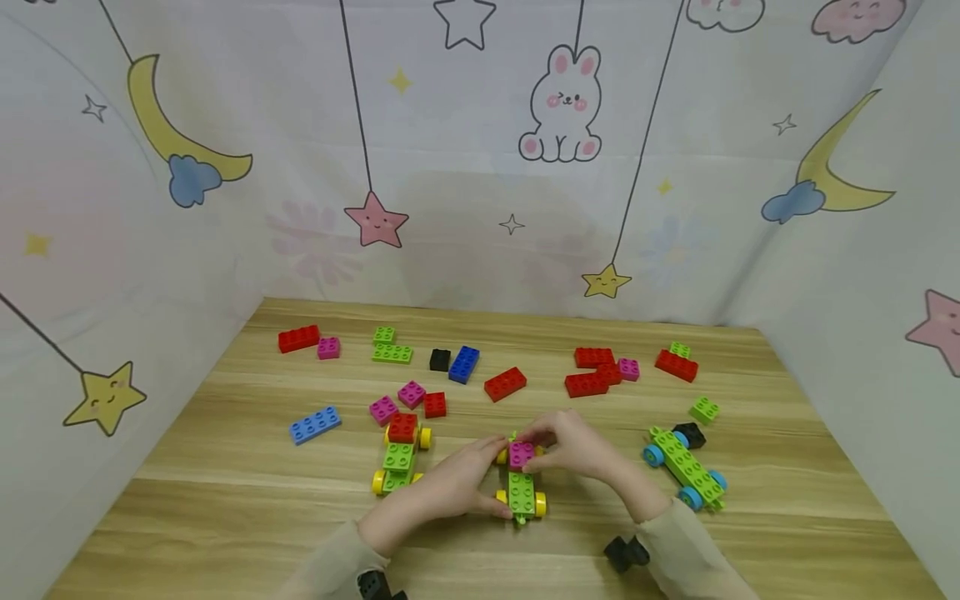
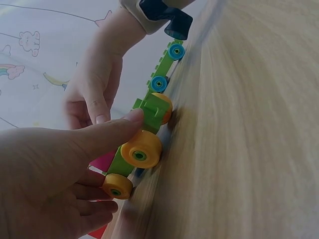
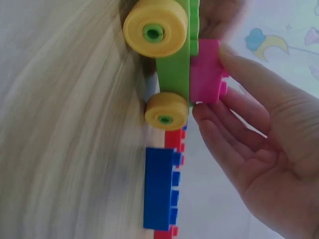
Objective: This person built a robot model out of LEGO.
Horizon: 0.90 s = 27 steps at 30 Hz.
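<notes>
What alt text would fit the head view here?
The left hand holds a yellow-wheeled green toy car on a wooden table while the right hand pinches the pink brick on top. Another yellow-wheeled car stands to the left, a blue-wheeled car to the right, and loose bricks lie farther back.

On my feed, a green toy car stands upright on four yellow wheels, lengthwise from near to far, its studded near section raised and its left side gripped by the left hand. I see a pink block, studs up, against the car's lower far section, pinched by the right hand.
</notes>
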Tool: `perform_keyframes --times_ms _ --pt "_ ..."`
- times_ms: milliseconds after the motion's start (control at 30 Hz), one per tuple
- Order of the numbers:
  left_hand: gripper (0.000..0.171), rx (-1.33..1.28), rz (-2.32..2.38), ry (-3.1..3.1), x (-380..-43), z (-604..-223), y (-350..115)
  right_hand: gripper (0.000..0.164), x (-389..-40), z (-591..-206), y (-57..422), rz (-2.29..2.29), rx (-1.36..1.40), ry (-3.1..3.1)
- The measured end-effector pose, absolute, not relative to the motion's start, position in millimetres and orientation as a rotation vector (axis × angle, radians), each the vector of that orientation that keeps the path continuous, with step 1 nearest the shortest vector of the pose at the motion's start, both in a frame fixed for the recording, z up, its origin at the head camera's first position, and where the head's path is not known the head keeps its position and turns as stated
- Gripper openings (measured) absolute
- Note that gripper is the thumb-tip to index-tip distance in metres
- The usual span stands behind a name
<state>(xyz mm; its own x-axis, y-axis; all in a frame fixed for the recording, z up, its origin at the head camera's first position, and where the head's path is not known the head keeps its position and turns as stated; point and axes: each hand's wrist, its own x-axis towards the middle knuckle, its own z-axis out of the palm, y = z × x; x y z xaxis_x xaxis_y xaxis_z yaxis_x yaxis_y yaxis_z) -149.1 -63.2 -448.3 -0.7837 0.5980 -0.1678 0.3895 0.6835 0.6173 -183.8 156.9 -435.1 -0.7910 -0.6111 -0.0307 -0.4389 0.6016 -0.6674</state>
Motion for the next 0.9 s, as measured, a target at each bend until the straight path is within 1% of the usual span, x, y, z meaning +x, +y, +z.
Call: perform_keyframes --times_ms 167,500,900 --pt "0.095 0.782 0.807 2.540 -149.0 -447.8 -62.5 0.040 -183.0 -438.2 165.9 -1.008 -0.858 2.574" --pt "0.095 0.772 0.796 2.543 -149.3 -447.5 -61.1 0.032 -180.0 -444.0 169.9 -1.062 -0.886 2.575" --pt "0.097 0.752 0.724 2.577 -144.6 -439.2 -58.0 0.029 -179.1 -445.8 168.1 -1.090 -0.853 2.581"
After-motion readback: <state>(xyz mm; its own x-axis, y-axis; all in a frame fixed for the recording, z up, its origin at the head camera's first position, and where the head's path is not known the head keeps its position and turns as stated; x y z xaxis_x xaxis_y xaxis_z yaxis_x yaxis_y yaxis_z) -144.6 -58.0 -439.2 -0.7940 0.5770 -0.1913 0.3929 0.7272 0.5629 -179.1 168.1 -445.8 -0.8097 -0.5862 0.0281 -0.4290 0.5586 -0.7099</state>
